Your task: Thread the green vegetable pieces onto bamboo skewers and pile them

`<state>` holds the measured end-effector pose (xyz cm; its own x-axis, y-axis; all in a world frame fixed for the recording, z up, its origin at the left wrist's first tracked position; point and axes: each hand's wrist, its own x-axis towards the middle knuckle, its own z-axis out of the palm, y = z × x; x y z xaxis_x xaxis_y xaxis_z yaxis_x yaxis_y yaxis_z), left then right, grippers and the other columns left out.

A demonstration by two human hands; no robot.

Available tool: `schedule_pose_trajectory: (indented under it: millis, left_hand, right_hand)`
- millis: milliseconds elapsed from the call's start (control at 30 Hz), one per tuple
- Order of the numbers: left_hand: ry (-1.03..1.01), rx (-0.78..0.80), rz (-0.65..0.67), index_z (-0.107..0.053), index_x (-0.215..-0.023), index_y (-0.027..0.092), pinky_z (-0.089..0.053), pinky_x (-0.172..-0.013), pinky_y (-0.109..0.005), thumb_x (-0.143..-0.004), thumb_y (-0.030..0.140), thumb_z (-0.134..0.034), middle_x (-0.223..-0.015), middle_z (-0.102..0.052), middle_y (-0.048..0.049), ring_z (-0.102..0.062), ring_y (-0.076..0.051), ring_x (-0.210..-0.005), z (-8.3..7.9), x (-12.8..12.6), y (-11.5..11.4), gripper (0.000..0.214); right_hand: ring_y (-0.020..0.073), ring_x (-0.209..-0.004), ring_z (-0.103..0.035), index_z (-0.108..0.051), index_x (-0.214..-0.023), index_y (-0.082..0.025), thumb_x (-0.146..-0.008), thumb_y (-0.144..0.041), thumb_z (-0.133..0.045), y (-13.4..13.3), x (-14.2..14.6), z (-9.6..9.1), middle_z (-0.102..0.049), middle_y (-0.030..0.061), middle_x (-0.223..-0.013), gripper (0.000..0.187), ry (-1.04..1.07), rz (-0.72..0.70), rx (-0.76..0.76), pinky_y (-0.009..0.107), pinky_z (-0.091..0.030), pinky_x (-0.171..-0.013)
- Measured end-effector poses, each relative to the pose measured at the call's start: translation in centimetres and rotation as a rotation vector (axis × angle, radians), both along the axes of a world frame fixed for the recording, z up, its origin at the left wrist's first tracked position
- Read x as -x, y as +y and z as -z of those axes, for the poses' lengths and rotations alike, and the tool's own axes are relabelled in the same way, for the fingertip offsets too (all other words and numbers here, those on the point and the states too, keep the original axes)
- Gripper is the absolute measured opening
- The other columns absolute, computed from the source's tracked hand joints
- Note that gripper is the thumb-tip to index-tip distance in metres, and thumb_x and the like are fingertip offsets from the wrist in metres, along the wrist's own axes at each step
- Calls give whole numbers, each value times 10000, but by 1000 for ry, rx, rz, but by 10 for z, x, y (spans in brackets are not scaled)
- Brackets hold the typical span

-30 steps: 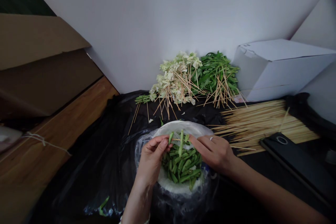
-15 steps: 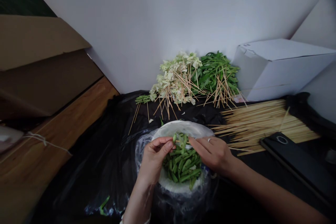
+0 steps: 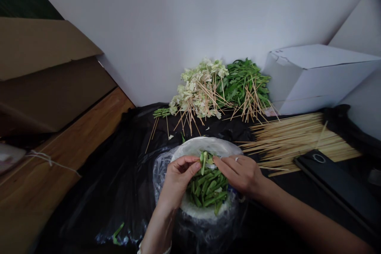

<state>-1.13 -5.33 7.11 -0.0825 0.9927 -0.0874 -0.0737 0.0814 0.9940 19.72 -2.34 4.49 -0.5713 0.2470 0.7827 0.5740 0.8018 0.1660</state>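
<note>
Above the bowl, my left hand [image 3: 180, 176] is closed in a pinch, its thumb and forefinger at one end of a thin wooden skewer. Cut green bean pieces [image 3: 204, 162] hang crosswise on that skewer, between my two hands. From the other side my right hand [image 3: 239, 172], with a ring on one finger, is closed on the skewer; its fingertips partly hide it. Below them a white bowl [image 3: 205, 141] holds a heap of cut green beans [image 3: 208, 190]. Clear plastic [image 3: 160, 172] is gathered around the bowl.
Skewered pale leafy vegetables [image 3: 193, 87] and skewered dark greens [image 3: 245, 79] lie by the wall, with a few skewered beans [image 3: 161, 112] at their left. Loose skewers [image 3: 297, 137], a dark phone [image 3: 333, 182] and a white box [image 3: 324, 79] are at right. A cardboard box [image 3: 44, 71] stands left.
The bean piece that was at my left fingertips now sits farther right along the skewer, close to the other pieces. My left fingers have shifted slightly right; my right hand has barely moved.
</note>
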Motion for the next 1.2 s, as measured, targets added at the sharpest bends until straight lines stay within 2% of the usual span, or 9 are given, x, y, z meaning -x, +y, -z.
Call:
schedule_pose_trajectory:
  millis: [167,333,500,633,767,867,967,1067,1200]
  left_hand:
    - [226,-32,114,-754,-849,192,-502,-706,-272,-765,312,-738,-790,-744,-31,-647,-167,-725,-7,9,-3,147]
    - [741,-102,315,-761,-843,225,-493,-721,-333,-774,179,-673,-820,-744,-44,-658,-218,-766,5,13,-9,121]
    - [1171,-180,288,-744,-917,223,-498,-753,-388,-801,141,-607,-879,-734,-84,-661,-278,-859,18,2,-13,198]
    - [1323,-212,317,-732,-942,201,-509,-772,-398,-770,73,-577,-907,-717,-105,-655,-296,-908,20,-6,-13,265]
    - [1242,-222,369,-734,-913,206,-500,-813,-396,-746,57,-568,-931,-708,-96,-643,-279,-930,17,-6,-13,278]
    - [1056,-210,391,-723,-858,211,-492,-785,-359,-766,81,-574,-897,-701,-70,-642,-242,-881,10,-2,-14,218]
    - [862,-181,345,-726,-864,219,-494,-734,-326,-785,109,-590,-850,-723,-42,-652,-208,-795,-1,6,-12,192]
    - [597,-112,180,-739,-927,209,-527,-728,-314,-798,182,-640,-863,-763,-41,-688,-200,-777,-8,15,-6,164]
    - [232,-75,-109,-744,-920,187,-570,-723,-288,-709,249,-767,-862,-790,-45,-727,-195,-775,-10,17,0,222]
  right_hand:
    - [128,-620,-569,-634,-1116,-51,-908,-126,-545,2,-5,-3,-684,65,-773,238,21,25,-8,279,-436,-588]
    - [130,-647,-588,-611,-1163,-59,-894,-141,-578,3,-7,0,-682,57,-785,283,16,35,8,277,-447,-614]
    - [129,-627,-579,-599,-1168,-61,-901,-137,-556,2,-5,1,-682,52,-769,281,4,28,-5,281,-448,-603]
    - [127,-632,-576,-588,-1178,-55,-906,-111,-534,2,-5,1,-690,56,-780,282,1,29,7,282,-450,-612]
    - [130,-636,-585,-596,-1161,-49,-902,-114,-539,2,-5,1,-689,59,-776,273,4,23,0,284,-445,-605]
    - [129,-642,-584,-598,-1155,-54,-913,-123,-519,3,-5,1,-692,62,-783,264,8,25,-4,280,-444,-607]
    - [127,-651,-584,-590,-1168,-61,-917,-137,-529,2,-5,2,-695,59,-790,269,45,31,4,279,-439,-608]
    - [130,-663,-592,-578,-1180,-45,-904,-133,-563,1,-5,1,-695,62,-799,291,77,26,3,285,-439,-610]
    - [119,-638,-579,-590,-1166,-62,-909,-109,-536,1,-2,0,-683,36,-765,266,62,23,7,278,-435,-601]
